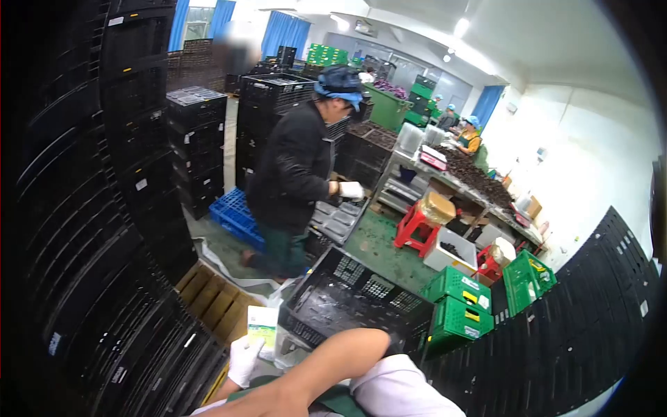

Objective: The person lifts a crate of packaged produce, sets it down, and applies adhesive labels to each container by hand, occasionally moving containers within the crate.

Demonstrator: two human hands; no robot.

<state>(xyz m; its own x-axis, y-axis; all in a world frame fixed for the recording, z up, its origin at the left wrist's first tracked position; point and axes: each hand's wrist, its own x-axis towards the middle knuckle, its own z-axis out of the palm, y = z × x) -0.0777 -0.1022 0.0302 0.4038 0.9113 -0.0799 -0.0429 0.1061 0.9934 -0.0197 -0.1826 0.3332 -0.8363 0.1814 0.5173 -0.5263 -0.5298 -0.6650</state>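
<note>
My left hand [244,358], in a white glove, is closed on a packet [262,323] with a white, yellow and green label. It is at the lower left, beside a large black crate [340,292]. My bare right forearm [333,361] crosses the bottom of the view from a bent elbow, its pale sleeve pushed up. It runs to the lower left, where the fingers of my right hand cannot be made out. The black crate in front of me holds some small bits on its floor.
A co-worker [295,160] in dark clothes and a white glove bends over trays [337,219]. Stacked black crates [76,208] rise at left, more [556,340] at right. Green crates [462,313], red stools [417,233] and a heaped worktable [472,177] stand beyond. A wooden pallet [215,302] lies left.
</note>
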